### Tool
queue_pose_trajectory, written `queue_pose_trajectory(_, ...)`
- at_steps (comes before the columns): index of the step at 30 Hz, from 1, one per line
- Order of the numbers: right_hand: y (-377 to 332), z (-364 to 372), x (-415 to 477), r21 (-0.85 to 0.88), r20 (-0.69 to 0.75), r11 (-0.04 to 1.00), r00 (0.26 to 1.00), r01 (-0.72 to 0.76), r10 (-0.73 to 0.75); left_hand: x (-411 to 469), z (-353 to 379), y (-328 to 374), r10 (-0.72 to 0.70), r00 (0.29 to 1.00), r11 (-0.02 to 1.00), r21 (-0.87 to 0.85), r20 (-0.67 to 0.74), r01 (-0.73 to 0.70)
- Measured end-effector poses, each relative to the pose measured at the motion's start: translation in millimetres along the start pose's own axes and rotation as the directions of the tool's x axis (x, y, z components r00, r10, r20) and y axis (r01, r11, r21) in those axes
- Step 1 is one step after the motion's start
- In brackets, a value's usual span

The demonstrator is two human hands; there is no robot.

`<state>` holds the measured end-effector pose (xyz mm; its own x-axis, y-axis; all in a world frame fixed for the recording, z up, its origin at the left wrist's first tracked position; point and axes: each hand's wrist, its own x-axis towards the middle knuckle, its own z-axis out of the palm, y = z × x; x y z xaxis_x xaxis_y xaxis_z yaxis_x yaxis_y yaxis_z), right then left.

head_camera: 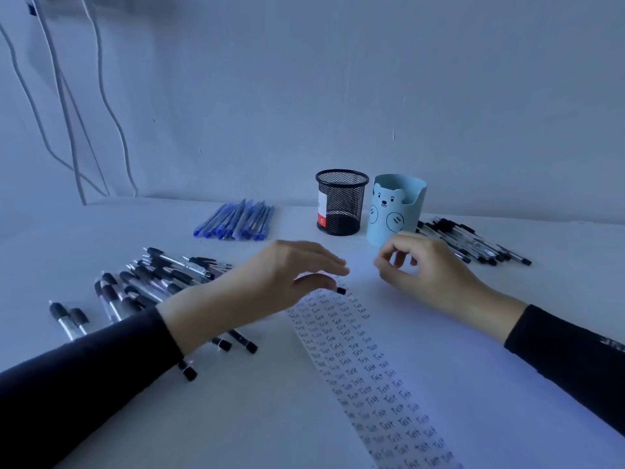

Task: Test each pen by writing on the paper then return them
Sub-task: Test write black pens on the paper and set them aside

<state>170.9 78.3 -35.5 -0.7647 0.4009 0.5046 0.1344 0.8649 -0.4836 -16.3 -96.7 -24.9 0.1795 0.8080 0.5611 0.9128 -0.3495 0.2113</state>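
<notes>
A long strip of paper [365, 363] covered in rows of the handwritten word "Test" runs from the table's middle toward the near edge. My left hand [270, 282] hovers over its far end and grips a pen [341, 291]. Only the pen's black tip and a bit of pale barrel show beneath the fingers. My right hand [426, 265] hangs just right of the paper's far end, fingers loosely curled, holding nothing. A heap of black pens [152, 282] lies left of my left arm. Another pile of black pens [473, 242] lies at the right.
A black mesh cup [341, 201] and a light blue bear cup [395, 208] stand at the back near the wall. A bundle of blue pens [236, 220] lies to their left. White cables [67, 113] hang down the wall at the far left.
</notes>
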Motion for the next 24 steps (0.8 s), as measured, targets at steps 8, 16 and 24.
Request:
queue_pose_trajectory(8,-36.7,27.0,-5.2,-0.199,0.257,0.972,0.964,0.125,-0.072,-4.1,-11.9,-20.3,-0.319,0.937,0.947,-0.009,-0.140,0.321)
queue_pose_trajectory(16,-37.0,-10.9,12.3,0.785,0.243,0.483,0.909,-0.389,0.338,-7.0,-12.9,-11.7,-0.425,0.900,0.905,0.062,0.098,0.421)
queue_pose_trajectory(24,-47.2,-30.2,15.3,0.805,0.562,0.009,0.767,-0.594,0.310,-9.9,-17.8,-6.0,-0.391,0.811,0.918,0.115,0.435,0.380)
